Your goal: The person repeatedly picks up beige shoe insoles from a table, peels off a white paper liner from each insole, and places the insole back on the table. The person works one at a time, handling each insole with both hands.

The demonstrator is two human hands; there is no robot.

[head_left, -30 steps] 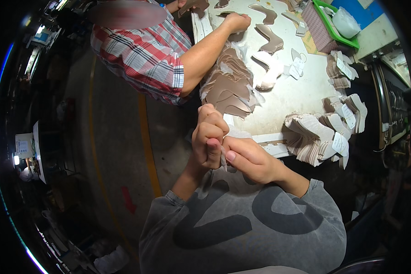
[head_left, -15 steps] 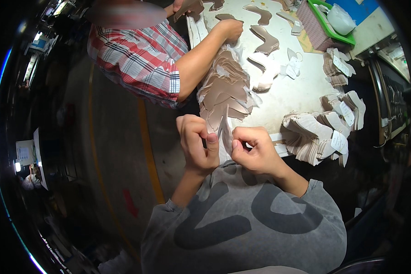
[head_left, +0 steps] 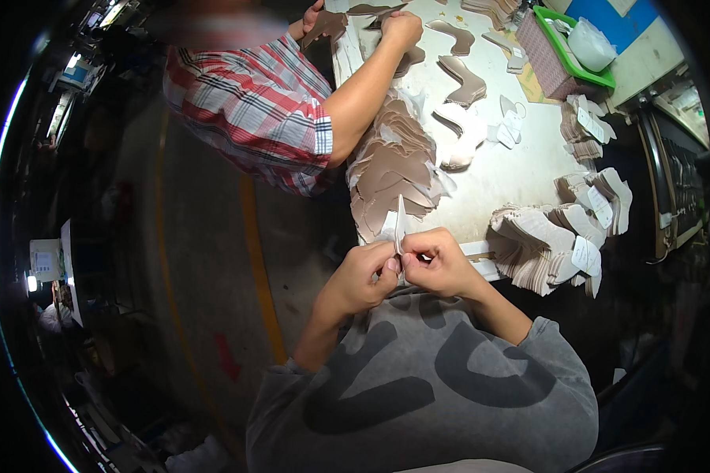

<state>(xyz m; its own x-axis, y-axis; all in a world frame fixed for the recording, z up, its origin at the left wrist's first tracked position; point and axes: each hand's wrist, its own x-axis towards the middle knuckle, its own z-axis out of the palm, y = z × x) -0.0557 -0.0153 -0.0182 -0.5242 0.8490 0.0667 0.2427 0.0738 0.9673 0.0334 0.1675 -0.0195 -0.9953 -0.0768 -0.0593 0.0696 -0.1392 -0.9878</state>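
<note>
Close in front of my chest, both hands meet at a thin, pale leather-like cut piece (head_left: 401,222), which stands nearly edge-on with its tip pointing away from me. My left hand (head_left: 363,276) is closed, its thumb and fingers pinching the piece's lower end from the left. From the right, my right hand (head_left: 440,264) pinches the same piece, fingers curled. The fingers hide its lower part. Just beyond lies a long overlapping pile of brown cut pieces (head_left: 394,169) along the table's left edge.
At the left, a person in a plaid shirt (head_left: 244,110) reaches over the white table (head_left: 493,177). Curved brown pieces (head_left: 461,83) lie there. Tagged stacks (head_left: 532,244) sit at the right edge, and a green basket (head_left: 572,55) stands at the far right.
My left hand has moved right and down to the piece, closing beside my right hand. The piece now stands more upright. The other person's hand has shifted farther away along the table.
</note>
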